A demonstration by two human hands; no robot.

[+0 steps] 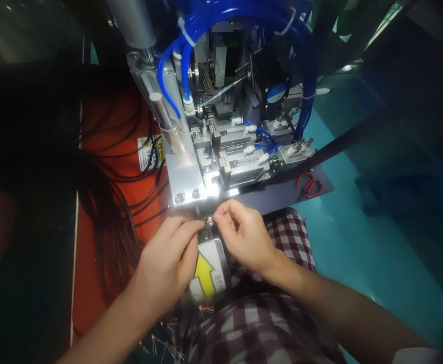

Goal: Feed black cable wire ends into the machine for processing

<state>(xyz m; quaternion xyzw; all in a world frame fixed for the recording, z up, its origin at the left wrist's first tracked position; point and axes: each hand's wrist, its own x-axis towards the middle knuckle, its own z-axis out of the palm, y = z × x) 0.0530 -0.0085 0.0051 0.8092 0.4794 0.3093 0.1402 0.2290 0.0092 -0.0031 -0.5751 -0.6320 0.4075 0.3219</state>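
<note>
My left hand (168, 247) is closed in a pinch, its thumb and forefinger on a small bunch of thin wires (209, 221) with pale and coppery strands. From the other side, the fingertips of my right hand (242, 230) pinch the same wires. Both hands meet just in front of the metal base of a machine (187, 179). Under the fingers is a small dark fixture (207, 235). Closer to me sits a white plate with a yellow arrow (205, 275). The exact wire ends are too small to make out.
Black cables (111, 222) lie bundled on the orange surface (87, 283) at left. Stripped cable ends (164, 341) hang near my lap. Red-handled cutters (309, 186) rest on the grey plate at right. Blue air hoses (240, 10) arch over the machine's cylinders (244, 164).
</note>
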